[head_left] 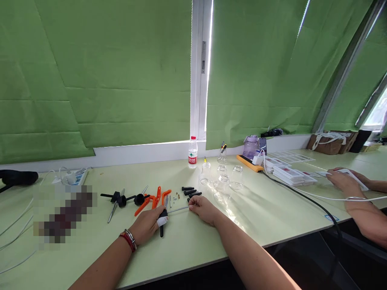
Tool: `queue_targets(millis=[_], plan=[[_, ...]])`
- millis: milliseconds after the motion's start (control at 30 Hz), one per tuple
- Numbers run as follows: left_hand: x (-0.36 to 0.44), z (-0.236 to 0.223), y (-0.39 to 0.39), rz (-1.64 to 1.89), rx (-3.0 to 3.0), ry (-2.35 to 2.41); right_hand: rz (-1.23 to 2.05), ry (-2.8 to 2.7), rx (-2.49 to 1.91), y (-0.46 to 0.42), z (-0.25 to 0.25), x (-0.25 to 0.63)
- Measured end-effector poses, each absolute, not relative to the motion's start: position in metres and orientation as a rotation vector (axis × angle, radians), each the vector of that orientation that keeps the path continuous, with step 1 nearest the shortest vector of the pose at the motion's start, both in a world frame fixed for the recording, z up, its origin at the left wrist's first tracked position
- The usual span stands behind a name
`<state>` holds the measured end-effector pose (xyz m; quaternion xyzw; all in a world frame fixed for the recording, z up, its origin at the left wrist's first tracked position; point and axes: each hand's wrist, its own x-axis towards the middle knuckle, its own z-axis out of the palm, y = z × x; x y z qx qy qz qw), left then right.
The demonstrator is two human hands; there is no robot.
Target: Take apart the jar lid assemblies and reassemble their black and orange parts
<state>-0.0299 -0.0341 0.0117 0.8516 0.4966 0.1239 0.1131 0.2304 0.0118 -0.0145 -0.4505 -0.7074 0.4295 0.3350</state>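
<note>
Hands (203, 209) clamped on black-handled rod (178, 209), red-capped bottle (192, 153), glass (222, 158) holding yellow-black items (224, 147)

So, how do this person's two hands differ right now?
The left hand grips the dark part at one end of a thin metal rod, while the right hand has its fingertips at the rod's other end. The left wrist wears bracelets; the right wrist is bare. Both hands are at the same rod, over the pale table.

Slim silvery rod (177, 209), black left-end piece (163, 214), held between hands (147, 226) (204, 209).
</note>
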Motion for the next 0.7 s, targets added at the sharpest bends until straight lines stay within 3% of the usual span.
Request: queue_targets(millis=[700], plan=[[-0.0281,0.0144,-0.0368,0.388,2.510,1.473,1.144,-1.825,-1.085,0.0144,-0.0190,0.2296]])
